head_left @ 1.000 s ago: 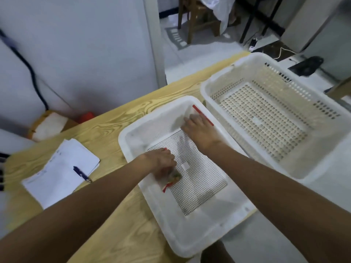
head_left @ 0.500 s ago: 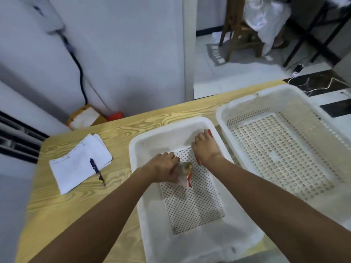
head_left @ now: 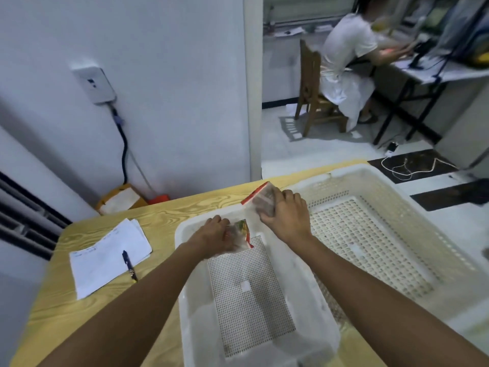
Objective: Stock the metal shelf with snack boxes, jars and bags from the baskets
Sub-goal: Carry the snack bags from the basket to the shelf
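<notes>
Stocking looks almost done: left hand [head_left: 215,234] curls around a crinkly clear red-edged snack bag [head_left: 243,232] just above the small white perforated plastic basket [head_left: 185,263], right hand [head_left: 285,218] grips a second red-topped clear bag [head_left: 260,198] over its far rim, neither shelved yet, shelf unseen
</notes>
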